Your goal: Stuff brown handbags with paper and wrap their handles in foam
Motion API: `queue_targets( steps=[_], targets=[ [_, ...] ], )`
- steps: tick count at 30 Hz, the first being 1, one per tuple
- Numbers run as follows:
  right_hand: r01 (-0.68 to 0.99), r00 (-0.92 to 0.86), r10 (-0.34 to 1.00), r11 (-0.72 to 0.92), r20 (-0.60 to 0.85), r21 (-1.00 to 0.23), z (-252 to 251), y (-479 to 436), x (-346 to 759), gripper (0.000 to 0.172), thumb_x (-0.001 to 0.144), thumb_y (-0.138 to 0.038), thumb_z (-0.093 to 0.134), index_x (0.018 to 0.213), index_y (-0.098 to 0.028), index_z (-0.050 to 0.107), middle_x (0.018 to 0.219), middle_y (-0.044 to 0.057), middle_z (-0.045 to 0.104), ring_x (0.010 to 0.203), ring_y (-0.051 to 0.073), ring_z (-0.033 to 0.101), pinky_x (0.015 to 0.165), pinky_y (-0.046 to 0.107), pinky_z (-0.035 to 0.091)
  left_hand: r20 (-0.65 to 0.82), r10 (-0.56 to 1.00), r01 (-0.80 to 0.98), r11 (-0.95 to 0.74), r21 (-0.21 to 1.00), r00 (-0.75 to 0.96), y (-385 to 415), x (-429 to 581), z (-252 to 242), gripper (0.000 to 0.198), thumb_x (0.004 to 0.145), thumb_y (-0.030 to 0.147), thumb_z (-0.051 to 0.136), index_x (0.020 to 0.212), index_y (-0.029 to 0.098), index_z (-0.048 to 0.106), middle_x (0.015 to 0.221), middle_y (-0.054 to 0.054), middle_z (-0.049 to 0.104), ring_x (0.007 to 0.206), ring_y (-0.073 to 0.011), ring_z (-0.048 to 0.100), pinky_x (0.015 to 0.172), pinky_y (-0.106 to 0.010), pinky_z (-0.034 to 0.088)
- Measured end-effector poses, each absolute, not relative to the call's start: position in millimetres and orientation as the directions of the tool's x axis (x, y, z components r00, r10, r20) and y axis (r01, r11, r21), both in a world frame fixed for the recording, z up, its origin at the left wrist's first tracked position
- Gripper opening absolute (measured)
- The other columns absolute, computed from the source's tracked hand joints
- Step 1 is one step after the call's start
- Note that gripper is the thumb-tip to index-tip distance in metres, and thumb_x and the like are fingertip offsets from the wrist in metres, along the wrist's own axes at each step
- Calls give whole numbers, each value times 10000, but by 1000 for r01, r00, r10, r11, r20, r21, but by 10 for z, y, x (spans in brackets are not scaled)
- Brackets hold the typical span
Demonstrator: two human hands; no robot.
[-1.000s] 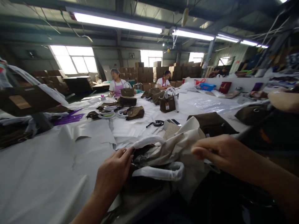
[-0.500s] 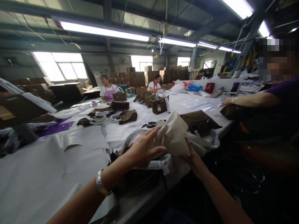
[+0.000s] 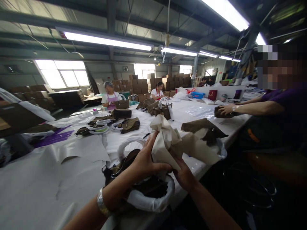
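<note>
Because the white table (image 3: 31, 185) stretches across the middle of the frame, we have one wide support for many things. The brown bag (image 3: 151, 188) lies at lower centre, close to the table's edge, probably so that both arms reach it easily. Near the centre, above the bag, the crumpled paper (image 3: 165, 137) is held up and spreads towards the right; it seems that two hands are used because its folds are loose. The wrapped handle (image 3: 151, 203) hangs towards the bottom. Our left hand (image 3: 145, 161) has thumb and fingers apart against the paper. Our right hand (image 3: 184, 174) is under it; its fingers are mostly hidden, so we cannot tell whether they are closed.
</note>
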State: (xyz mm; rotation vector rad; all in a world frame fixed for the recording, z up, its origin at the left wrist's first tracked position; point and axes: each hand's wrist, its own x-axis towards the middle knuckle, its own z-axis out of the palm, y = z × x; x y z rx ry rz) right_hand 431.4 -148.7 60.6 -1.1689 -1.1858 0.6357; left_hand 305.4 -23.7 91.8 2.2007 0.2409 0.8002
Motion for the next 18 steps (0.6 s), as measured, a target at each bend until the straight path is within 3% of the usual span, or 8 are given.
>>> queue_targets(
  steps=[3, 5, 8, 10, 12, 15, 18],
  targets=[
    [73, 170, 919, 348, 355, -935, 686, -1528, 4321, 558, 994, -615, 371, 1098, -209, 739, 1018, 91, 729, 1040, 277, 668, 910, 397, 548, 535, 376, -92, -749, 656, 757, -202, 2901, 948, 840, 786, 328, 784, 1525, 229, 398, 1536, -109, 472, 1420, -334, 428, 1196, -491, 327],
    [245, 160, 898, 366, 410, -898, 700, -1586, 4341, 401, 975, -524, 516, 1025, -209, 759, 972, 75, 733, 994, 261, 677, 891, 367, 541, 572, 367, -103, -772, 628, 734, -167, 2757, 969, 706, 819, 237, 727, 1479, 230, 476, 1471, -91, 551, 1365, -303, 501, 1165, -437, 386],
    [565, 255, 756, 390, 603, -727, 663, -1685, 4355, 207, 963, -330, 599, 1030, -220, 760, 1035, 71, 734, 1030, 234, 668, 934, 331, 506, 645, 419, -46, -816, 576, 639, -93, 2499, 978, 647, 787, 92, 655, 1408, 250, 562, 1432, -61, 591, 1350, -276, 524, 1140, -384, 423],
    [628, 223, 728, 401, 648, -667, 608, -1737, 4354, 220, 983, -274, 557, 1108, -226, 731, 1085, 80, 722, 1037, 213, 661, 918, 314, 503, 690, 408, 7, -863, 505, 597, -45, 2327, 963, 619, 763, 46, 605, 1348, 249, 616, 1435, -66, 588, 1316, -268, 563, 1085, -346, 479],
    [636, 62, 797, 432, 601, -640, 549, -1777, 4356, 277, 1014, -254, 465, 1165, -230, 695, 1084, 81, 711, 1023, 207, 649, 912, 329, 497, 692, 331, 58, -920, 387, 641, -25, 2184, 957, 596, 771, 54, 594, 1331, 256, 630, 1454, -83, 571, 1273, -272, 603, 1014, -321, 532],
    [641, -191, 882, 445, 432, -625, 466, -1836, 4389, 297, 1011, -357, 460, 1193, -248, 667, 1144, 83, 674, 1073, 239, 617, 954, 380, 485, 531, 194, 132, -979, 153, 825, -77, 2060, 1030, 642, 784, 41, 572, 1366, 310, 595, 1459, -75, 570, 1275, -292, 601, 992, -367, 550],
    [680, -160, 929, 350, 335, -644, 342, -1902, 4484, 431, 822, -586, 708, 1074, -236, 691, 1145, 87, 659, 1072, 276, 617, 908, 366, 514, 222, 143, 151, -988, -21, 964, -207, 2071, 1185, 720, 741, -11, 536, 1355, 360, 590, 1426, -33, 606, 1263, -308, 608, 967, -431, 565]
  ],
)
